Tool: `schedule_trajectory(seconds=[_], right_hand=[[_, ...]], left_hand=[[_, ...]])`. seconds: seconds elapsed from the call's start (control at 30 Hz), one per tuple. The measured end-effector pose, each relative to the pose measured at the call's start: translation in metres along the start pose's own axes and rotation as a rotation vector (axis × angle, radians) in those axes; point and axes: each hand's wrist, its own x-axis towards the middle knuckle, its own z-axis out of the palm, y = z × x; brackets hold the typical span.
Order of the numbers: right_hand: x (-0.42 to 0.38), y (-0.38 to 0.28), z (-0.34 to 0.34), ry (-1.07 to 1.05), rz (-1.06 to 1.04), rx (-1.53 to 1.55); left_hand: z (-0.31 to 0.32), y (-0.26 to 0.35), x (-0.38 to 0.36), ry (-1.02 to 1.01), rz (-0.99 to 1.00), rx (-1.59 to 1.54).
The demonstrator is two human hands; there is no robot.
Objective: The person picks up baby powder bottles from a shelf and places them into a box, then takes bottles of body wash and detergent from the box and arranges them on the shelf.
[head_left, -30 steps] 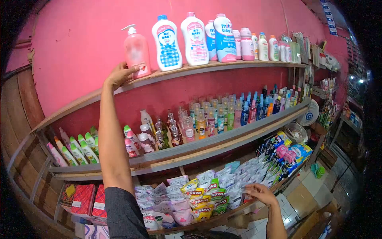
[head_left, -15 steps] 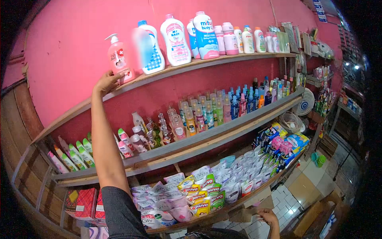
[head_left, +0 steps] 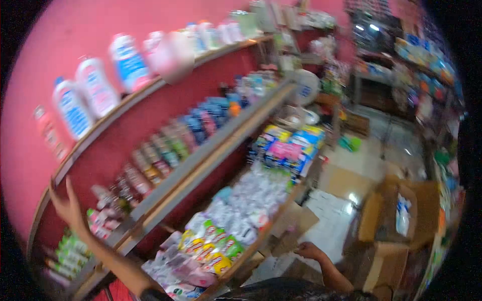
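Since a moment ago we are letting go of the pink pump bottle (head_left: 47,133) on the top shelf (head_left: 125,105); our left hand (head_left: 65,205) is hanging open below, our right hand (head_left: 307,249), empty, nearing the cardboard flap (head_left: 293,226). Swinging blindly, we risk toppling bottles.

Bottles (head_left: 150,160) crowd the middle shelf (head_left: 211,150); floor (head_left: 346,180) open.

Pink wall (head_left: 60,45), wooden shelves (head_left: 201,160), pale tiled floor (head_left: 351,155), ceiling lights (head_left: 374,27).
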Motion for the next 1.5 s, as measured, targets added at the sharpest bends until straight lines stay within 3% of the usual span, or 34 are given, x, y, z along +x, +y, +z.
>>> schedule_trajectory(seconds=[0.03,0.07,0.13,0.2,0.23,0.27,0.3,0.33,0.37,0.4,0.47,0.57,0.77,0.83,0.93,1.03,1.07,1.1,1.2,1.23,1.33,1.5], right_hand=[[0.009,0.029,-0.002,0.102,-0.195,-0.164],[0.022,0.061,-0.002,0.204,-0.377,-0.337],[0.014,0.089,-0.013,0.123,-0.118,-0.191],[-0.005,0.103,-0.025,0.328,-0.201,-0.308],[-0.008,0.117,-0.03,0.351,-0.183,-0.271],[-0.012,0.129,-0.038,0.374,-0.169,-0.24],[-0.018,0.14,-0.044,0.396,-0.138,-0.203],[-0.025,0.153,-0.053,0.41,-0.114,-0.177],[-0.04,0.153,-0.067,0.407,-0.064,-0.192],[-0.057,0.144,-0.082,0.402,-0.021,-0.207],[-0.078,0.154,-0.093,0.442,0.021,-0.208],[-0.092,0.179,-0.109,0.547,0.057,-0.192],[-0.079,0.239,-0.117,0.635,0.141,-0.096],[-0.091,0.233,-0.137,0.643,0.154,-0.026],[-0.106,0.219,-0.162,0.875,0.074,0.081],[-0.129,0.194,-0.221,0.817,0.185,0.176],[-0.127,0.198,-0.231,0.913,0.179,0.219],[-0.122,0.205,-0.242,1.011,0.17,0.258],[-0.119,0.229,-0.28,1.23,0.141,0.333],[-0.129,0.229,-0.299,1.287,0.186,0.373],[-0.141,0.263,-0.352,1.455,0.411,0.367],[-0.136,0.357,-0.409,1.511,0.791,0.193]], left_hand=[[-0.002,0.023,-0.047,-0.036,0.079,-0.047],[0.0,0.046,-0.097,-0.117,0.001,-0.074],[0.022,0.035,-0.219,-0.295,-0.137,-0.226],[0.039,0.098,-0.328,-0.653,-0.248,-0.381],[0.042,0.131,-0.388,-0.812,-0.45,-0.337],[0.053,0.138,-0.443,-1.091,-0.656,-0.698],[0.054,0.174,-0.478,-1.213,-0.544,-0.695],[0.047,0.215,-0.495,-1.449,-0.551,-0.816],[0.05,0.224,-0.533,-1.568,-0.367,-0.872],[0.036,0.285,-0.498,-1.805,-0.235,-0.766],[0.051,0.274,-0.578,-1.973,-0.264,-0.827],[0.066,0.303,-0.604,-2.081,0.195,-0.69],[0.113,0.344,-0.637,-2.209,0.34,-0.593],[0.135,0.368,-0.645,-2.281,0.419,-0.616],[0.179,0.394,-0.688,-2.376,0.6,-0.516],[0.219,0.439,-0.716,-2.433,0.63,-0.497],[0.231,0.46,-0.732,-2.456,0.625,-0.49],[0.265,0.451,-0.776,-2.475,0.82,-0.55],[0.313,0.515,-0.807,-2.576,0.887,-0.447],[0.296,0.57,-0.751,-2.612,0.631,-0.467],[0.336,0.617,-0.783,-2.225,1.192,-0.661],[0.363,0.682,-0.795,-2.204,1.229,-0.578]])
